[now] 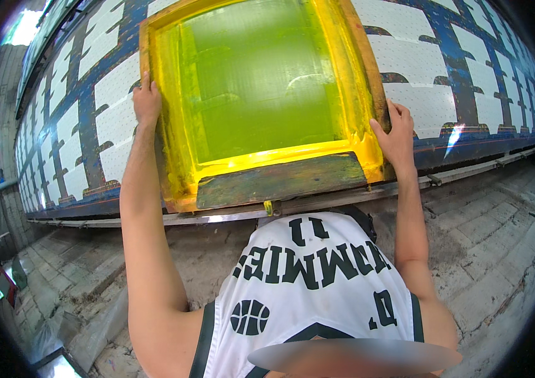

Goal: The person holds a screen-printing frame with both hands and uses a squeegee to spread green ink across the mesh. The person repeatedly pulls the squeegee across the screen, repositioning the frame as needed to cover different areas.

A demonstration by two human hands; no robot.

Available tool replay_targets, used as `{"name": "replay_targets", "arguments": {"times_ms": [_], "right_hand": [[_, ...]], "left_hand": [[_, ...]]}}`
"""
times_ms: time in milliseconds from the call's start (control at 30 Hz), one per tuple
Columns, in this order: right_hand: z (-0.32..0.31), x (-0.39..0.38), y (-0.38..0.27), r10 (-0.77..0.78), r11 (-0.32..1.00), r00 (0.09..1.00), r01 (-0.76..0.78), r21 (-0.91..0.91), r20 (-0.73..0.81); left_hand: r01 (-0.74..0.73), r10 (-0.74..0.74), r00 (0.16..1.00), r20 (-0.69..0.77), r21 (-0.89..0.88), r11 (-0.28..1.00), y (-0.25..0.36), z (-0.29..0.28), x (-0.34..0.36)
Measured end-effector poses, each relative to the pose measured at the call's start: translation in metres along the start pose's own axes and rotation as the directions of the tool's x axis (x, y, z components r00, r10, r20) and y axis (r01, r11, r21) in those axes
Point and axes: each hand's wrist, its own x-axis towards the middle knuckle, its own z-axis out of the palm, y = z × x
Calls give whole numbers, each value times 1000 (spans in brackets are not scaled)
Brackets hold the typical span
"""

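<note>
Spanning view from left to right, blue table (131, 25): paint-flecked, laid with rows of white sheets (115, 88); metal rail (217, 218) running along near edge.
Left hand (147, 102): at left outer edge of yellow frame (368, 63), gripping it; one finger straight, pointing up along the wood, others bent and close together; thumb hidden, cannot tell where it presses.
Yellow frame: over table between both hands, near end at table's near edge; wooden sides thickly smeared; far end cut off by view; cannot tell whether flat on table or raised.
Green panel (261, 75): inside frame, glossy, light showing as pale streaks.
Dark board (283, 181): across near end of frame, stained, slightly slanted.
White jersey (318, 264): below board, dark lettering, ball emblem.
Right hand (399, 135): at right side of frame, gripping it; thumb spread from fingers and touching wood, fingers slightly bent along outer edge.
Floor (478, 233): brick-like, grey, scuffed.
</note>
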Motion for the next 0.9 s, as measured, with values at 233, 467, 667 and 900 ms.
{"name": "replay_targets", "arguments": {"times_ms": [233, 467, 667, 900], "right_hand": [[11, -63, -121, -537, 841, 734, 428, 331, 415], [49, -82, -196, -540, 771, 655, 636, 0, 529], [71, -86, -207, -382, 857, 808, 491, -154, 450], [121, -19, -206, -434, 829, 880, 475, -297, 194]], "left_hand": [[-50, 49, 998, -37, -39, 998, 9, -9, -6], [5, -4, 1000, 9, -42, 999, 22, -25, -13], [2, -2, 1000, 9, -42, 999, 27, -32, -14], [-12, 15, 999, 45, -49, 999, 27, -36, -15]]}}
